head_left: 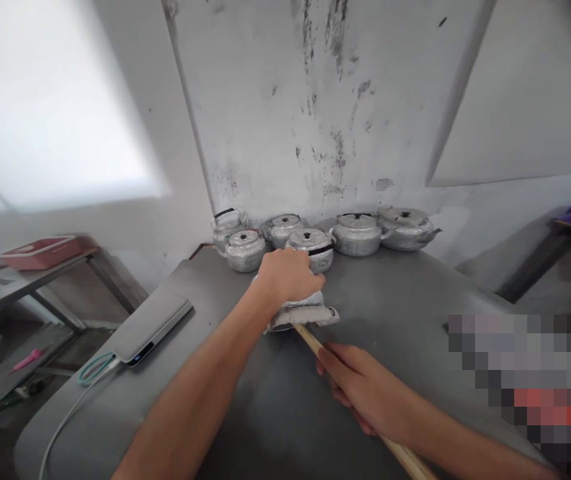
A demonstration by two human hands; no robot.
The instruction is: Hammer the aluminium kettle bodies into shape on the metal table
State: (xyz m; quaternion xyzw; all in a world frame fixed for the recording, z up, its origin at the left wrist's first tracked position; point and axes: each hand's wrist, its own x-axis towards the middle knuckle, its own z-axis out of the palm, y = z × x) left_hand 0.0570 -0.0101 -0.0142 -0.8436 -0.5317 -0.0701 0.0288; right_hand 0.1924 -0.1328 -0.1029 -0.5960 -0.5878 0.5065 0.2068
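My left hand (289,275) is closed over the top of a silver metal kettle (305,297), which is mostly hidden beneath it. Its fingers curl over and away from me, so their exact hold on the kettle is hidden. My right hand (358,387) is wrapped around a long wooden stick (405,460) with a ragged, pale, flat head (308,316). That head rests against the near side of the kettle. Just beyond my left hand stands another lidded kettle (310,243) with a black handle.
More silver kettles (360,237) stand along the wall at the back of the grey table (245,413). A power bank (155,330) with a cable lies at the left. A pink basket (40,253) sits on a side table. Someone's blurred-out shape is at the right.
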